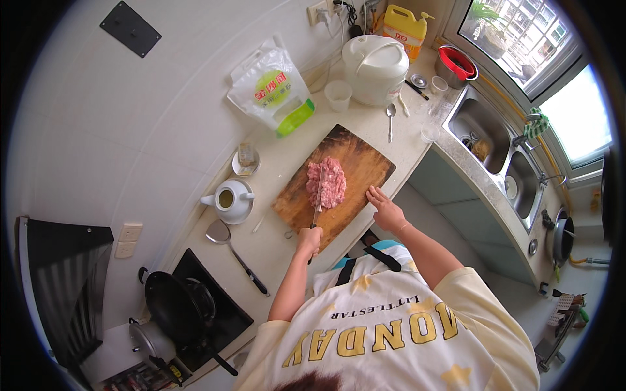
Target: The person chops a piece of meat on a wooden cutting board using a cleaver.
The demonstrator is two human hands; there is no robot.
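Note:
My left hand [309, 241] grips the dark handle of a kitchen knife [319, 195]. Its blade, seen nearly edge-on, lies over a mound of minced raw meat [332, 182]. The pink meat sits in the middle of a worn wooden cutting board [364, 156], which is darkened at its far end and left side. At the board's right edge, the extended fingers of my right hand [387, 212] touch the wood and hold nothing. How deep the blade is in the meat cannot be told.
A spatula [220, 233], white teapot [229, 199] and small dish [246, 161] stand left of the board. Beyond it are a flour bag [271, 88], plastic cup [338, 95], rice cooker [374, 68] and spoon [391, 117]. A wok [173, 305] is lower left, a double sink [481, 119] right.

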